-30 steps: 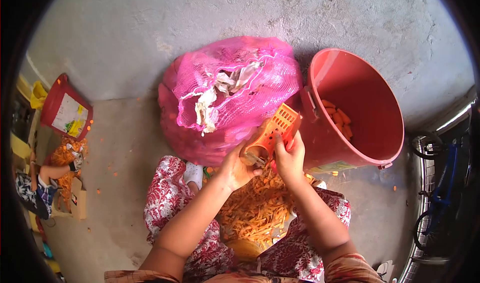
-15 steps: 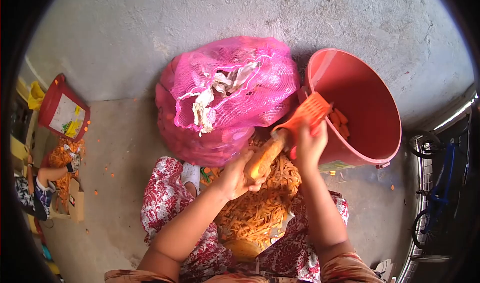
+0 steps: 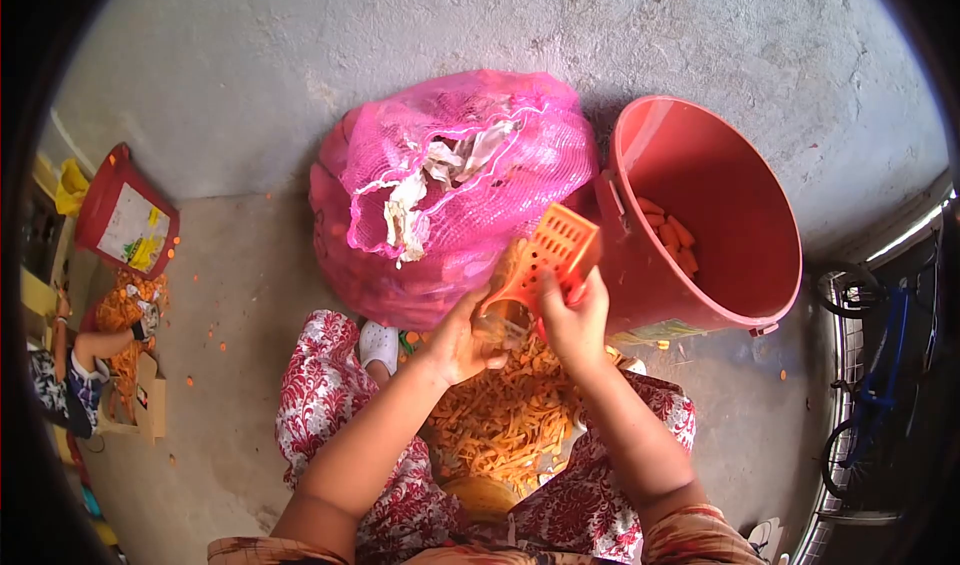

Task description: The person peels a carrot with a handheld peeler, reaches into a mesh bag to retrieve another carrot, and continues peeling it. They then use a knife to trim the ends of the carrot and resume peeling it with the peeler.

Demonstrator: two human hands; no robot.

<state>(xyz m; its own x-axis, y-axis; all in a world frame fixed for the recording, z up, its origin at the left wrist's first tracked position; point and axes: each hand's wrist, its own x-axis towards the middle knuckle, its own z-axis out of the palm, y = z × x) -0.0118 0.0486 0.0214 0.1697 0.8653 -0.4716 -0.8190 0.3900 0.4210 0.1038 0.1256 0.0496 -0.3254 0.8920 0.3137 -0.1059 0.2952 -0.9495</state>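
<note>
My right hand (image 3: 575,320) is closed round an orange peeler (image 3: 552,255) with a slotted, perforated head. My left hand (image 3: 465,343) holds a carrot (image 3: 512,265), mostly hidden behind the peeler, its upper part showing beside the tool. Both hands are close together above a heap of orange peelings (image 3: 505,420) between my legs. A pink mesh sack (image 3: 540,180) stands just beyond my hands. To its right is a large red bucket (image 3: 720,185) with several peeled carrots (image 3: 675,237) inside.
A grey wall (image 3: 300,65) rises behind the sack. At the far left are another red bucket (image 3: 95,210), more peelings (image 3: 125,315), a cardboard box (image 3: 152,400) and a seated person (image 3: 75,375). A blue bicycle (image 3: 880,365) is at the right.
My right hand has moved left and down with the peeler, away from the bucket's rim. The carrot in my left hand now points upward behind the peeler.
</note>
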